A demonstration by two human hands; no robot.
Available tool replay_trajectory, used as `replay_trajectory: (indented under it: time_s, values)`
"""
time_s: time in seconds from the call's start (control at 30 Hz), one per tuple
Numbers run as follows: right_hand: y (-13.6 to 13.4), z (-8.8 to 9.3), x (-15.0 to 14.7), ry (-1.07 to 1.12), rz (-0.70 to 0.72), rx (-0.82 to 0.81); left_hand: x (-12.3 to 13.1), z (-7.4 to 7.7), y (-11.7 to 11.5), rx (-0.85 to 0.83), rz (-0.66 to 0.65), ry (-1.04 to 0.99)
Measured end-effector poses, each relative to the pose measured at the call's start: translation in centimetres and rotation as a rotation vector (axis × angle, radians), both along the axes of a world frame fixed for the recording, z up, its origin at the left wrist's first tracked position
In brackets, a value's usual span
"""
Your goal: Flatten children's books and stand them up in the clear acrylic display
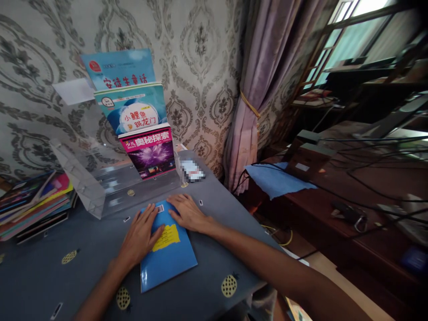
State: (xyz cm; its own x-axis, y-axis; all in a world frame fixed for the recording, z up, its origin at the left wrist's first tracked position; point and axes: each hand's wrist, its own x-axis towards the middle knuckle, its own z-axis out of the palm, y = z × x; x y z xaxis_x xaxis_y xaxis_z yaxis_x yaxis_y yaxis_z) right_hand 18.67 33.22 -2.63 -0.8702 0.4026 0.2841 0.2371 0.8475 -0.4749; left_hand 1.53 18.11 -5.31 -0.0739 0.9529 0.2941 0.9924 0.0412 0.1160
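Observation:
A blue book [169, 265] with a yellow patch of print and a barcode lies closed on the grey tablecloth. My left hand [142, 234] rests flat along its left side, fingers stretched out. Across its far right corner lies my right hand [187, 212], also with fingers extended. Just beyond the hands stands a clear stepped rack [96, 189]. On its right side it holds a magazine with a purple burst [155, 154], a teal book [138, 111] behind that, and a light blue book [120, 67] at the back.
A stack of books [36, 205] lies at the table's left. Beside the rack's right end is a pixelated item [191, 170]. To the right, past the table edge and a purple curtain [264, 58], a dark red desk [334, 209] carries cables and a blue cloth [277, 178].

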Motion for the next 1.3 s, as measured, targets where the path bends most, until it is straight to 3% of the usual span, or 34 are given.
replay_trajectory:
  time_s: [0.27,0.57,0.9,1.3]
  values:
    - [1.0,-0.7,-0.2,0.011,0.016,-0.029,1.5,0.2,2.9,-0.020,-0.103,0.032]
    - [1.0,-0.6,-0.2,0.039,0.007,-0.020,1.4,0.1,2.9,-0.016,-0.112,0.030]
    - [1.3,-0.1,-0.2,0.072,-0.045,-0.034,-0.5,2.2,3.2,-0.123,-0.288,0.023]
    - [2.0,-0.8,-0.4,0.141,-0.025,-0.074,1.4,2.0,3.3,-0.124,-0.202,0.050]
